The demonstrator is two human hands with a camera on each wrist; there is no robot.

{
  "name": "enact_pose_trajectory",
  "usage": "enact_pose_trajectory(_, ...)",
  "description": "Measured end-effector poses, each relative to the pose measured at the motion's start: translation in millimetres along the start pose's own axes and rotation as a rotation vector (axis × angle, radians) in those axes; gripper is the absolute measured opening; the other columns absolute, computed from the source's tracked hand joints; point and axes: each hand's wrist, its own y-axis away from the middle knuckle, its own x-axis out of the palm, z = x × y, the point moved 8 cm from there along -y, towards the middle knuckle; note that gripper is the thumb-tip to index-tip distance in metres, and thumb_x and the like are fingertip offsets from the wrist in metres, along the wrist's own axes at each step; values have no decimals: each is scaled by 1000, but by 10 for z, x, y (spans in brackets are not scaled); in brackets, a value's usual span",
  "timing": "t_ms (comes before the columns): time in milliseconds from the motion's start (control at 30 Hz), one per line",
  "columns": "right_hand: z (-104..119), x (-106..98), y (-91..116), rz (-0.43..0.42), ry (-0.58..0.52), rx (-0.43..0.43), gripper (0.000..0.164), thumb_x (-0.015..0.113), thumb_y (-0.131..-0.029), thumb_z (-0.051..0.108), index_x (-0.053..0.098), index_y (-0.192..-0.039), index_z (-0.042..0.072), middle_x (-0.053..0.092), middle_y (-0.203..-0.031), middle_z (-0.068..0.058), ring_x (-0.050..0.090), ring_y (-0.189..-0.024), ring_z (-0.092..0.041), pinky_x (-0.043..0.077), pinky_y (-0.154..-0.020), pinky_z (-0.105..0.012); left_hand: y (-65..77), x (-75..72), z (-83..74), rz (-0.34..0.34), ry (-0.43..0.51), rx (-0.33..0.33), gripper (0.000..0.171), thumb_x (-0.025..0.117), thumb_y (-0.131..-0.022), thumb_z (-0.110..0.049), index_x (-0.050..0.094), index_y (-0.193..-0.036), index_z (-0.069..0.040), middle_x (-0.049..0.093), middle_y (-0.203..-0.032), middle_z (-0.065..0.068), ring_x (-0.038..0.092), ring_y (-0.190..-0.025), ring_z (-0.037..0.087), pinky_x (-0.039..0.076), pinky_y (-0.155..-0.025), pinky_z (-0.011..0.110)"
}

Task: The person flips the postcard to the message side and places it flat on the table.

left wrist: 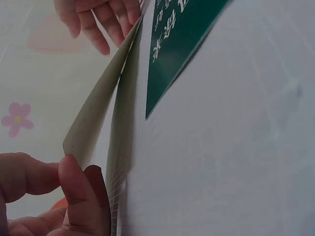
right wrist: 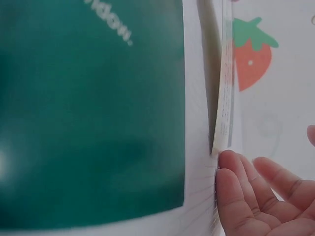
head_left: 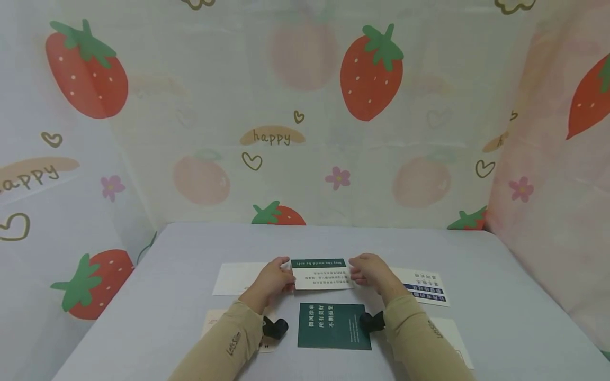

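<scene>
A white card with a green band (head_left: pixel 321 278) stands slightly tilted off the table, between both hands. My left hand (head_left: pixel 272 280) pinches its left edge; the left wrist view shows thumb and forefinger at the corner of the card (left wrist: pixel 93 118). At the opposite edge is my right hand (head_left: pixel 374 272), its fingers loosely extended. In the right wrist view its fingertips (right wrist: pixel 230 184) touch or nearly touch the lower corner of the card (right wrist: pixel 224 98). Nearer to me, a dark green card (head_left: pixel 333 328) with white lettering lies flat.
A pale card (head_left: pixel 233 278) lies beyond my left forearm, and another (head_left: pixel 214 317) is partly under it. On the right are a card with blue bands (head_left: pixel 424 288) and a pale card (head_left: pixel 450 338) partly behind the sleeve. A strawberry-print curtain (head_left: pixel 305 174) encloses the white table (head_left: pixel 171 275).
</scene>
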Motion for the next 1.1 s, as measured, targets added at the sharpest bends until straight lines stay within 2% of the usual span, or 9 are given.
enact_pose_trajectory(333,6,39,-5,9,9,-7,37,50,-93,26,52,-117,-2,61,-97,-15,60,-79,-20,52,-67,-27,11,8,21,-4,-27,-7,57,57,-84,-4,38,-138,-9,58,-96,12,58,-70,18,49,-61,25)
enact_pose_trajectory(633,-5,65,0,9,8,-4,36,51,-92,25,54,-116,-1,60,-97,-13,58,-80,-20,51,-69,-27,20,0,17,-27,-15,-1,59,58,-81,0,40,-136,-11,57,-87,10,57,-66,18,48,-59,25)
enact_pose_trajectory(1100,35,77,4,17,47,-44,36,54,-91,22,55,-117,-4,60,-97,-12,56,-80,-18,50,-69,-25,25,14,7,-28,-42,-2,57,58,-81,0,41,-135,-11,57,-85,8,57,-68,18,48,-60,25)
